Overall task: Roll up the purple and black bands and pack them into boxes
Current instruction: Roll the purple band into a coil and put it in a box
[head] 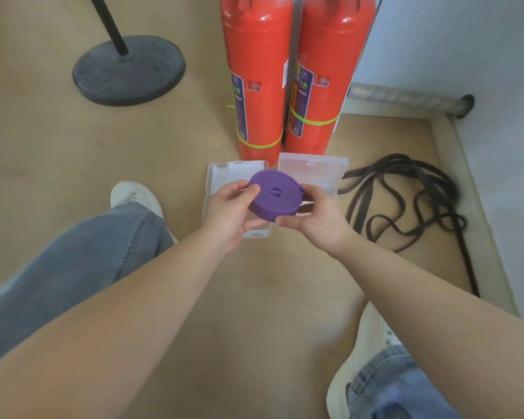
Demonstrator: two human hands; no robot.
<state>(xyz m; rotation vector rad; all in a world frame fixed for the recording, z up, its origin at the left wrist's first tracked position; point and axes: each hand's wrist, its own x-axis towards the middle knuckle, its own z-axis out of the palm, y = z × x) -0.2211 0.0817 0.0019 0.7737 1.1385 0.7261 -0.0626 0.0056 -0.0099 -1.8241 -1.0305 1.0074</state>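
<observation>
Both hands, left hand (229,207) and right hand (315,217), clasp the coiled purple band (274,196); springy rubber likely unwinds unless pinched at its rim.

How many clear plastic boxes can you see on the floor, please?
2: an open box partly behind the left hand, and another box beside it, beyond the right hand.

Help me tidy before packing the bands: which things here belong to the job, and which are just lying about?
Belongs to the job:
purple band, rolled, held by left hand and right hand
black band, loose on the floor
two clear boxes, open

Just lying about:
two red fire extinguishers
round stand base
</observation>
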